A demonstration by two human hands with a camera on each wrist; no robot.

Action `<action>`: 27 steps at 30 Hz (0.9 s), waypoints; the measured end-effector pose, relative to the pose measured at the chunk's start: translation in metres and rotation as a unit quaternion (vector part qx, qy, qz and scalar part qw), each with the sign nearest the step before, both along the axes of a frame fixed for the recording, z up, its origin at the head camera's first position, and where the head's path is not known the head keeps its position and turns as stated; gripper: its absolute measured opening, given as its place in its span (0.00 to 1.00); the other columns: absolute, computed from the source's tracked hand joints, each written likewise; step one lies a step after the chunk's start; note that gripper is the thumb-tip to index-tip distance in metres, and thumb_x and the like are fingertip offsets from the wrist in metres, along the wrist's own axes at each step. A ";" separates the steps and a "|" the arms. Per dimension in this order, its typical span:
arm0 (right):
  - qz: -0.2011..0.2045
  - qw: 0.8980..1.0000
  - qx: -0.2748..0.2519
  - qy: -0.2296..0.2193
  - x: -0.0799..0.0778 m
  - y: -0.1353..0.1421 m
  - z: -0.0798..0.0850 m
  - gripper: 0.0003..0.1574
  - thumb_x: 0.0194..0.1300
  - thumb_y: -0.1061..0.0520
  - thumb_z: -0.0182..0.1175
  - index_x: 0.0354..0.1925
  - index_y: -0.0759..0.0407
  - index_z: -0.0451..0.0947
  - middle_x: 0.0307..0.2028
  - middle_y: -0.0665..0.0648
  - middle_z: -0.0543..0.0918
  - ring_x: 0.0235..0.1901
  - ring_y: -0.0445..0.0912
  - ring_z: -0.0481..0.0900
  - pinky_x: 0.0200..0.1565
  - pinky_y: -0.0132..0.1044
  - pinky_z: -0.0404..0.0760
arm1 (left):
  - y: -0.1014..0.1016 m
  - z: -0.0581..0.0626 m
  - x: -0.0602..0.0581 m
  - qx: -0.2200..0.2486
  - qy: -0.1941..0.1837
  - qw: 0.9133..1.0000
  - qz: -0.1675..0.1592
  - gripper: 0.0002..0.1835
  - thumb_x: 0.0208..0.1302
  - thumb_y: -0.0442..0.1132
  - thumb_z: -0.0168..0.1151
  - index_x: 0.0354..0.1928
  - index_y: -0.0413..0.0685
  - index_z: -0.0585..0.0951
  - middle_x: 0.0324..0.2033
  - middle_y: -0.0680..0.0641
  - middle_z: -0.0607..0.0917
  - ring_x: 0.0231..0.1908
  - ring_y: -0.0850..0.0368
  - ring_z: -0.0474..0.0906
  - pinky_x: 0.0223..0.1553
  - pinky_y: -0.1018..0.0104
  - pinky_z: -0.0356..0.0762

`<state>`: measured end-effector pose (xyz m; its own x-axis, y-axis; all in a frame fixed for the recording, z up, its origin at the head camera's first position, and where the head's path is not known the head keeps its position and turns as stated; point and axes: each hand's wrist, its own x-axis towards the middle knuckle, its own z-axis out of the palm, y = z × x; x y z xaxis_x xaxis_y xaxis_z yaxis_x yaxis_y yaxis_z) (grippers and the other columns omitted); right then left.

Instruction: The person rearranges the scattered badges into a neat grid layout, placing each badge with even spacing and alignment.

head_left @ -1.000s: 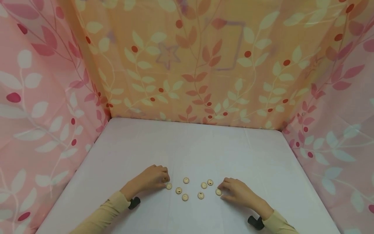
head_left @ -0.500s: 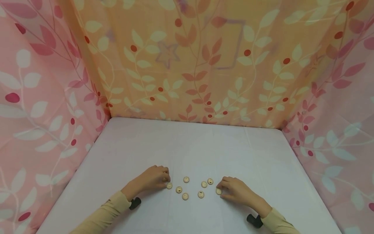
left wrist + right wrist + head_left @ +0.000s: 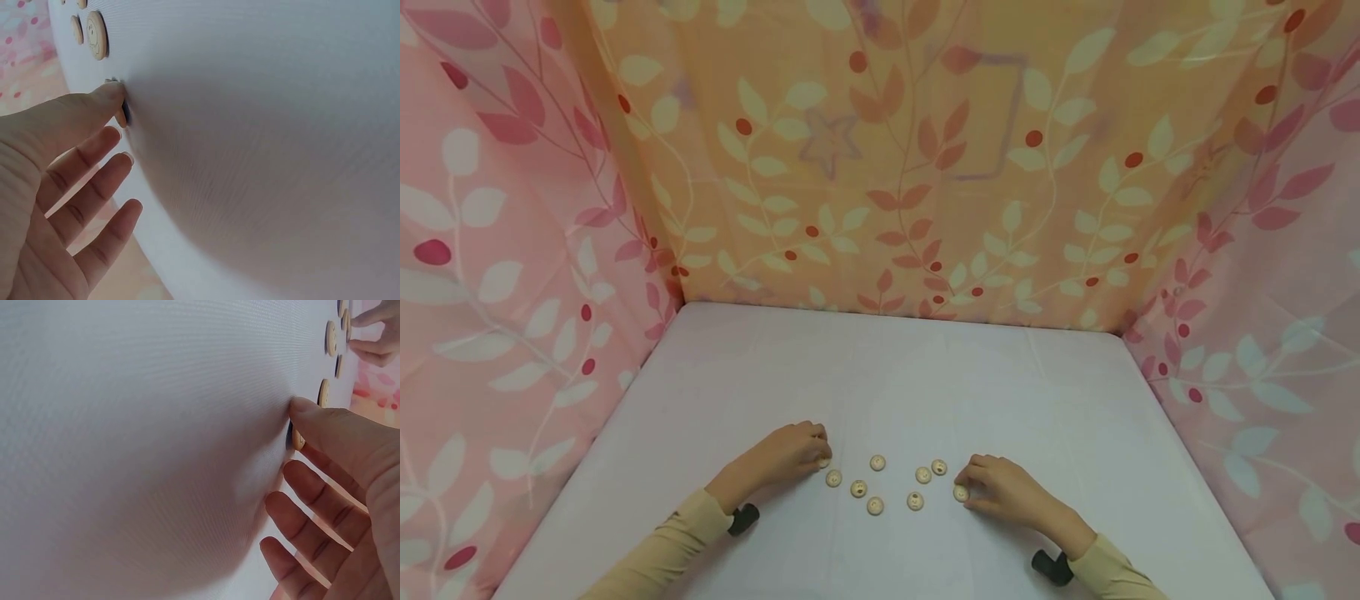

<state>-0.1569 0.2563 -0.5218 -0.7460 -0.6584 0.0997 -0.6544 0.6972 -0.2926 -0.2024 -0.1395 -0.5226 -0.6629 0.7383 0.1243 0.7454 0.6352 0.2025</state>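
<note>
Small round wooden discs with faces drawn on them lie on the white table. My left hand (image 3: 786,454) pinches one disc (image 3: 122,116) between thumb and forefinger near the cloth, mostly covered by the thumb; the other fingers are spread loosely. Just to its right lies another disc (image 3: 833,478). On the right, the thumb and forefinger of my right hand (image 3: 1011,492) sit at opposite edges of a disc (image 3: 961,493), which stays low at the table surface. In the right wrist view that disc (image 3: 299,439) shows below the thumb tip.
Between the hands lie several more discs, among them one at the back (image 3: 877,462), one in front (image 3: 875,506) and one nearer the right (image 3: 915,501). Leaf-patterned curtains (image 3: 880,167) enclose the table (image 3: 880,375) at the back and both sides.
My left hand has drawn slightly left, away from the leftmost loose disc, and a pale disc edge now shows at its fingertips. The right hand stays at its disc.
</note>
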 end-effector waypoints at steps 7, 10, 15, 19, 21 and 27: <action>-0.001 1.000 0.001 -0.005 0.001 0.000 0.002 0.15 0.52 0.48 0.68 0.40 0.47 0.80 0.34 0.39 0.76 0.34 0.33 0.73 0.38 0.33 0.75 | 0.002 0.000 0.000 0.000 -0.017 1.000 0.017 0.09 0.54 0.39 0.66 0.39 0.51 0.84 0.36 0.56 0.79 0.37 0.62 0.74 0.39 0.67 0.74; -0.001 1.000 -0.004 -0.003 0.002 -0.001 0.002 0.15 0.51 0.49 0.68 0.40 0.48 0.80 0.35 0.39 0.77 0.35 0.34 0.74 0.38 0.33 0.75 | 0.002 0.002 0.000 0.004 -0.024 0.999 0.024 0.08 0.53 0.39 0.66 0.37 0.51 0.84 0.35 0.56 0.79 0.36 0.62 0.73 0.38 0.67 0.74; 0.000 1.000 -0.013 -0.008 0.004 -0.002 0.001 0.15 0.52 0.51 0.68 0.40 0.49 0.80 0.35 0.40 0.77 0.35 0.35 0.74 0.39 0.33 0.75 | 0.001 0.003 -0.001 0.013 -0.041 0.999 0.027 0.08 0.51 0.39 0.67 0.35 0.51 0.84 0.33 0.56 0.78 0.35 0.63 0.71 0.37 0.67 0.73; -0.002 1.000 -0.013 -0.014 0.005 -0.001 0.000 0.15 0.52 0.50 0.68 0.40 0.49 0.80 0.35 0.40 0.76 0.36 0.35 0.74 0.40 0.33 0.76 | 0.001 0.001 -0.003 0.013 -0.047 0.999 0.026 0.07 0.51 0.40 0.67 0.34 0.52 0.83 0.32 0.57 0.78 0.34 0.64 0.70 0.37 0.67 0.72; -0.003 1.000 -0.009 -0.015 0.004 -0.001 0.000 0.14 0.52 0.50 0.68 0.39 0.48 0.80 0.35 0.40 0.76 0.36 0.35 0.74 0.40 0.34 0.76 | 0.000 -0.001 -0.006 0.016 -0.048 0.998 0.028 0.07 0.52 0.41 0.67 0.34 0.52 0.83 0.31 0.58 0.78 0.33 0.65 0.70 0.37 0.67 0.72; -0.001 1.000 -0.011 -0.002 0.001 -0.001 0.001 0.13 0.52 0.52 0.68 0.38 0.49 0.80 0.35 0.41 0.77 0.35 0.35 0.74 0.39 0.33 0.75 | 0.000 -0.001 -0.016 0.053 -0.059 0.996 0.038 0.07 0.54 0.40 0.66 0.36 0.52 0.82 0.32 0.57 0.79 0.35 0.64 0.71 0.39 0.66 0.72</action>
